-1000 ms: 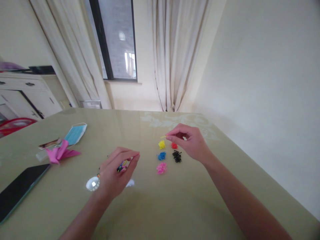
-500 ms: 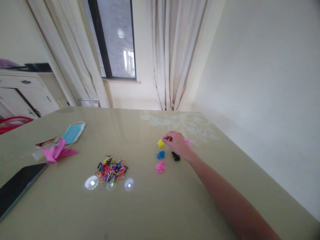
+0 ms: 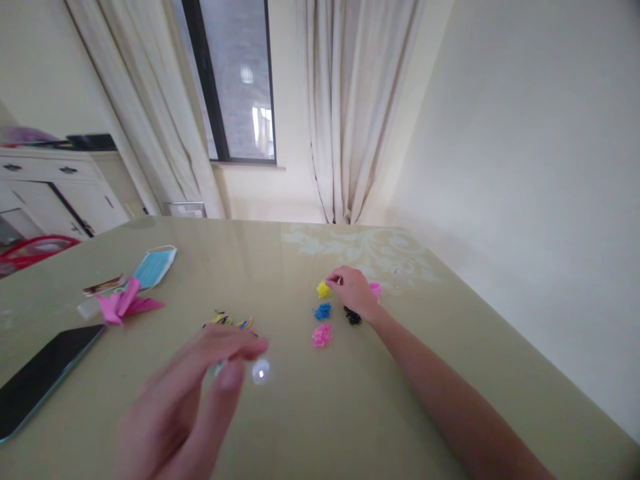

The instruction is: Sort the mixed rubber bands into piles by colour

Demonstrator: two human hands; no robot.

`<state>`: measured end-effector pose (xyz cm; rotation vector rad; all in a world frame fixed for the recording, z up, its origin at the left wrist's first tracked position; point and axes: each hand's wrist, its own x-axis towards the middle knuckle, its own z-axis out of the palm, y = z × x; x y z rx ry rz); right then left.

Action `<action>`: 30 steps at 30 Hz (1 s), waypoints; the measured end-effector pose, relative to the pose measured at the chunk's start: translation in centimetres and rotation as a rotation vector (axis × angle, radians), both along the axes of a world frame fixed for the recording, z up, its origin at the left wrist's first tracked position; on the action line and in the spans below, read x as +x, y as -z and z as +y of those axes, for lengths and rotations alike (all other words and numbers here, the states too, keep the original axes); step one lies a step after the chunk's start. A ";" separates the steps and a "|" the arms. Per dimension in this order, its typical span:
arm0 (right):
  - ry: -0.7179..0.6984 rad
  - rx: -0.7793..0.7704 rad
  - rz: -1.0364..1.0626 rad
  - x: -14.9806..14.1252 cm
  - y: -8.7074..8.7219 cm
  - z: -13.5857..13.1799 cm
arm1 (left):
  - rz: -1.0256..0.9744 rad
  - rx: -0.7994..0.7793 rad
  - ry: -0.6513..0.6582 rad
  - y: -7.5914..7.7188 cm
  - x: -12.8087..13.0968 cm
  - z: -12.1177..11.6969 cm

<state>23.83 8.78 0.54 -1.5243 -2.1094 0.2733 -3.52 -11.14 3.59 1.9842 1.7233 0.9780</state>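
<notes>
My right hand [image 3: 353,290] hovers beside the pile of yellow rubber bands [image 3: 323,289], thumb and forefinger pinched together. Whatever is between those fingertips is too small to make out. Nearer to me lie small piles of blue rubber bands [image 3: 323,311] and pink rubber bands [image 3: 322,335]. Black rubber bands [image 3: 353,316] lie just under my right wrist, and another pink bunch [image 3: 375,289] shows past it. My left hand [image 3: 195,393], slightly blurred, is raised with thumb and fingers apart, nothing seen in it. It hides most of the mixed multicoloured rubber bands [image 3: 245,324].
On the table's left are a phone [image 3: 47,367], a pink folded-paper figure [image 3: 125,305] and a blue face mask [image 3: 155,268]. A wall [image 3: 540,200] runs along the right edge of the glossy table [image 3: 320,413]. Curtains [image 3: 345,113] hang beyond its far edge.
My left hand has come into view from below, over the mixed rubber bands. My right hand stays pinched by the yellow pile. The whole view has shifted slightly.
</notes>
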 end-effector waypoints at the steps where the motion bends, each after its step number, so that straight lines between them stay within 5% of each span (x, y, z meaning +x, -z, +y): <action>1: 0.003 -0.003 -0.007 -0.1 0.0 0.0 | 0.021 0.017 0.013 0.1 -0.3 0.8; 5: 0.014 -0.016 -0.032 -0.3 0.2 -0.1 | 0.357 -0.103 0.038 2.6 -1.8 5.5; 10: 0.019 -0.020 -0.047 -0.4 0.5 -0.1 | 0.472 -0.223 0.094 5.1 -2.7 8.0; 16: 0.019 -0.024 -0.070 -0.5 0.7 -0.2 | 0.587 -0.242 0.055 3.4 -1.5 8.3; 20: 0.033 0.031 -0.065 -0.4 -0.7 -0.7 | 0.659 -0.232 0.066 2.7 -0.6 9.6; 26: 0.045 0.126 0.025 -0.2 -3.3 -4.3 | 0.453 -0.122 0.041 3.0 0.3 12.8; 30: -0.022 0.160 0.142 -0.3 -2.0 -7.8 | -0.047 -0.038 0.065 3.5 1.5 13.4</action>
